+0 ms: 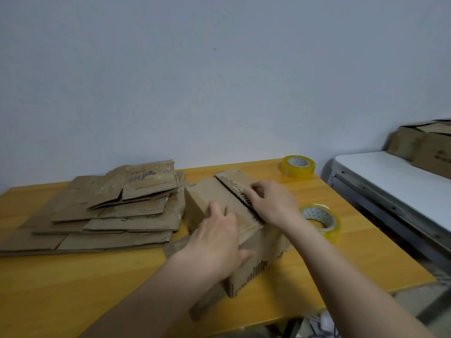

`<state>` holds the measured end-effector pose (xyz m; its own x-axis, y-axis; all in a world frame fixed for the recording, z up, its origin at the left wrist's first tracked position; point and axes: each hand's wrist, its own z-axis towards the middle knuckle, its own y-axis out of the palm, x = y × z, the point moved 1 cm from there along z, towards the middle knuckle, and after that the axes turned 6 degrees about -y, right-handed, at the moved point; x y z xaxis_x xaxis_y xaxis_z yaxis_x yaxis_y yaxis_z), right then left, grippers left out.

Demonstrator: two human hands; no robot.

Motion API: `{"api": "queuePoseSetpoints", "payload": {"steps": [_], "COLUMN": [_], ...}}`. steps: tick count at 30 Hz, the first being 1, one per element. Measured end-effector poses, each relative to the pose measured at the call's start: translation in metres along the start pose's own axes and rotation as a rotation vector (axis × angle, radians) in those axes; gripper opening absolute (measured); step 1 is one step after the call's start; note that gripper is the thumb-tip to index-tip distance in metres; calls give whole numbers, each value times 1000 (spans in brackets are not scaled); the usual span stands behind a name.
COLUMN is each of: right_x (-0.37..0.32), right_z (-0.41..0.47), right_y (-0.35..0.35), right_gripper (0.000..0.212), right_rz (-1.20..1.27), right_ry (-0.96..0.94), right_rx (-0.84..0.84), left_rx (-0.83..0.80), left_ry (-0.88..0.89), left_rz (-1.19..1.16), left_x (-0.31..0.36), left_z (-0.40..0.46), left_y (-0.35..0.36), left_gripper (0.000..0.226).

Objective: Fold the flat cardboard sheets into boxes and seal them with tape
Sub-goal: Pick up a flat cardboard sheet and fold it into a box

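Both hands press flat, fingers straight and grasping nothing, on the folded brown cardboard box [219,203] on the yellow wooden counter [353,240]: left hand [217,240] on the near flap, right hand [271,203] beside the seam. Hold the flaps level and meeting; the yellow-cored clear tape roll [322,220] lies just right of the right fingers.

Plain pale wall [219,69] behind a yellow wooden table [73,289], white bench [390,174] alongside.

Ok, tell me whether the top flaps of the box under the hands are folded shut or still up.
Folded down: both top flaps of the box lie flat, left hand and right hand pressing them. No tape shows on the seam.
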<state>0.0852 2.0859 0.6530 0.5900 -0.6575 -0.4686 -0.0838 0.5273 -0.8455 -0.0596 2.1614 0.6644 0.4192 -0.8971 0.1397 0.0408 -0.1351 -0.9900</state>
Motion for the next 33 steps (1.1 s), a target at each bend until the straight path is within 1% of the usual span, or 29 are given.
{"api": "queuePoseSetpoints", "payload": {"steps": [2,4,6,7,8,9,10,11,13,14,16,18,22,24,26,27,28,30,31,33], "right_x": [1,0,-5,-7,-9,-10,-10,-8,-2,1,7,13,24,26,34,40,50,76,91,121], "right_z": [3,5,7,9,11,14,17,19,20,18,14,12,15,16,15,13,10,3,-1,-9], "right_y": [-2,-4,-2,0,1,2,3,3,3,4,8,7,3,5,8,9,10,10,10,11], "right_gripper": [46,40,30,25,24,24,25,27,37,41,46,48,53,51,44,41,42,49,50,46], "right_rz": [89,162,255,292,307,309,319,350,401,403,432,505,577,640,737,747,694,447,282,-77], "right_ry": [-67,-154,-211,-224,-230,-221,-190,-135,-32,0,28,59,109,139,214,237,245,246,257,293], "right_rx": [-37,-101,-152,-165,-165,-160,-143,-109,-19,-13,-85,-135,-156,-84,34,78,102,101,63,-89], "left_rx": [-30,14,92,64,-10,-94,-141,-139,-67,-27,16,15,-49,-53,-27,-14,-4,1,1,10], "left_ry": [80,163,258,292,290,250,188,127,23,-14,-62,-48,119,144,123,111,109,137,157,179], "left_rz": [19,73,182,223,230,223,210,191,157,140,115,114,104,112,131,139,142,131,125,119], "left_x": [-6,-17,-33,-40,-45,-48,-50,-50,-41,-34,-18,-5,5,6,10,12,14,15,14,11], "left_z": [-11,-9,9,19,28,34,40,45,51,53,58,63,71,75,78,79,79,79,79,80], "left_y": [-5,-15,-21,-23,-21,-17,-11,-4,8,12,15,17,16,14,12,12,13,14,14,14], "left_gripper": [83,89,109,120,127,129,130,131,135,136,136,133,114,114,122,126,128,126,123,119]}}
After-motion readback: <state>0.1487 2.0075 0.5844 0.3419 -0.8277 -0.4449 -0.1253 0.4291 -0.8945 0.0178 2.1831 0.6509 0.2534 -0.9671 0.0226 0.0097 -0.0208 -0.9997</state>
